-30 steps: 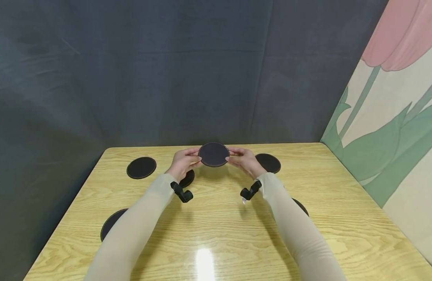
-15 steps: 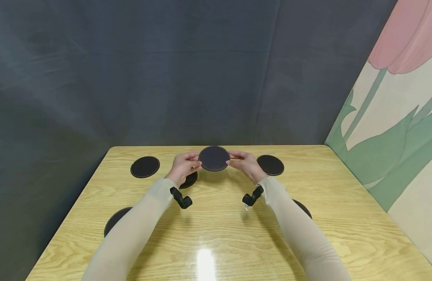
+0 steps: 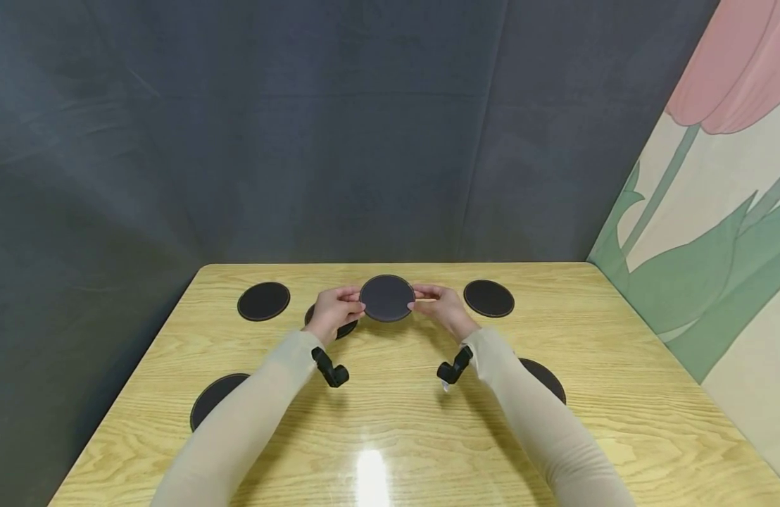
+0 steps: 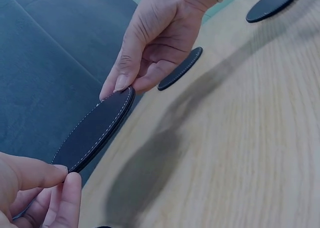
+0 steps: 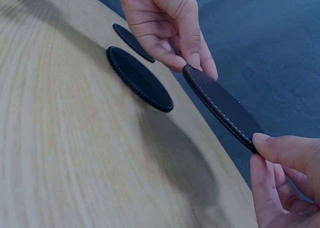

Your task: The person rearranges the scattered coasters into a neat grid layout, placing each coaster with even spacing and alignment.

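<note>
Left fingers [image 4: 42, 172] and right fingers [image 5: 287, 150] in narrow pinches around 1 disc [image 3: 387, 298]

I have passage over the table [image 3: 390, 394] between left sleeve [image 3: 239, 417] and right sleeve [image 3: 542, 415], up to the raised disc [image 3: 387, 298]; curtain [image 3: 339, 141] bounds the far edge, wall [image 3: 700, 232] the right edge.

Your black disc [image 3: 387, 298] has pale dashed stitching [image 5: 223, 116]; its thin rim [image 3: 387, 322] looks brownish, though hard to be sure; your sleeves [image 3: 545, 415] are plain cream, your bench [image 3: 428, 436] yellow wood-grained, the curtain [image 3: 333, 141] slate blue; the cream wall [image 3: 754, 373] bears a pink tulip [image 3: 722, 70] and green leaves [image 3: 694, 267].
</note>
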Action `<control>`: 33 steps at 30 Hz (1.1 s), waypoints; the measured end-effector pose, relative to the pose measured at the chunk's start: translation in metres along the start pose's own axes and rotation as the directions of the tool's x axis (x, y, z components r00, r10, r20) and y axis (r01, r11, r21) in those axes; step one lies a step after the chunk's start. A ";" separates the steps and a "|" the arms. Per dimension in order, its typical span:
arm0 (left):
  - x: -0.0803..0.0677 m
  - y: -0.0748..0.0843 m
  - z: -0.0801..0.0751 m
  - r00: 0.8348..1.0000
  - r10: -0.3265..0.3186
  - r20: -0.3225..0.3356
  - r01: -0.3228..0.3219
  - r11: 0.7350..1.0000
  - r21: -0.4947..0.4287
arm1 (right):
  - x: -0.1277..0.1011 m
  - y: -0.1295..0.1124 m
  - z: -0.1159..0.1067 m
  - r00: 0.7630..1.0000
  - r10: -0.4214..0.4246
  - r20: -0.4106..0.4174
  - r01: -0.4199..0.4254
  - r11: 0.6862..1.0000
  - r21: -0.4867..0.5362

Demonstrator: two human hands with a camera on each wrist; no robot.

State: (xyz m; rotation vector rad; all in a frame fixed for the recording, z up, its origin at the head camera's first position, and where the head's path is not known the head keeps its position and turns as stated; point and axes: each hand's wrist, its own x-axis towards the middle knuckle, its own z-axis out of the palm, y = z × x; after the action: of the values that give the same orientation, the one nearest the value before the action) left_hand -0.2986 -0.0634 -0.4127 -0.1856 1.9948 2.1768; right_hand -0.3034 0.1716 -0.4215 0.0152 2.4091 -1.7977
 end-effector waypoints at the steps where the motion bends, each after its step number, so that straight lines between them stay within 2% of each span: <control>1: 0.000 -0.002 0.000 1.000 -0.001 -0.001 0.001 1.000 -0.001 | 0.000 0.001 0.001 1.000 0.001 -0.006 -0.001 1.000 -0.003; 15: 0.007 -0.021 -0.001 1.000 0.008 -0.005 -0.008 0.999 0.048 | 0.002 0.010 0.010 1.000 0.014 -0.020 -0.015 1.000 -0.022; 21: 0.007 -0.023 -0.001 1.000 0.014 -0.020 -0.011 0.995 0.104 | 0.002 0.011 0.013 0.999 0.049 -0.010 -0.049 0.998 -0.037; 33: 0.007 -0.025 -0.002 0.999 0.031 -0.029 -0.026 0.984 0.175 | 0.007 0.016 0.019 0.998 0.047 -0.029 -0.048 0.999 -0.017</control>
State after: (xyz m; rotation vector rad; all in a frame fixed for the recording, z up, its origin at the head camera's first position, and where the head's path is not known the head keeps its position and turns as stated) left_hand -0.3002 -0.0631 -0.4390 -0.1685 2.2055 2.0127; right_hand -0.3073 0.1575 -0.4432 0.0967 2.4225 -1.7679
